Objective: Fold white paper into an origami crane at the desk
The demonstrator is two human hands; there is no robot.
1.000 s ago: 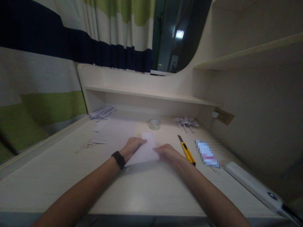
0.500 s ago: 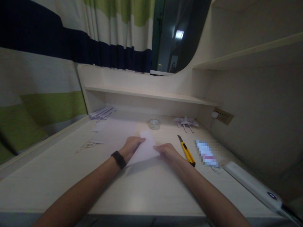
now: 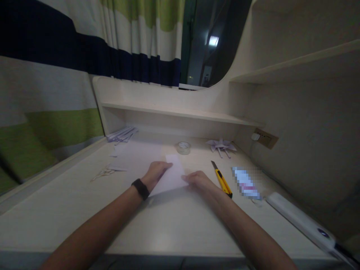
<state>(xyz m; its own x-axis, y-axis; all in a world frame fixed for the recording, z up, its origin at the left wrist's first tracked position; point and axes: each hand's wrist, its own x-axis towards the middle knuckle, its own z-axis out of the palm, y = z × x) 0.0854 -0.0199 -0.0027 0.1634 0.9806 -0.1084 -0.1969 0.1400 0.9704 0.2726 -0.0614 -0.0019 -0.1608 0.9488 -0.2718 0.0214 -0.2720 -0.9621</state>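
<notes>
A single head-worn camera looks forward and down, close over the pale wooden desk [image 3: 70, 210], facing its back shelf and the striped curtain [image 3: 56, 93].

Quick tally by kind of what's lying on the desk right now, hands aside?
White sheet under both hands: 1
Paper stack at back left: 1
Folded paper figures: 2
Tape roll: 1
Yellow utility knife: 1
White bar-shaped device: 1
Blurred packet: 1
Total: 8
</notes>
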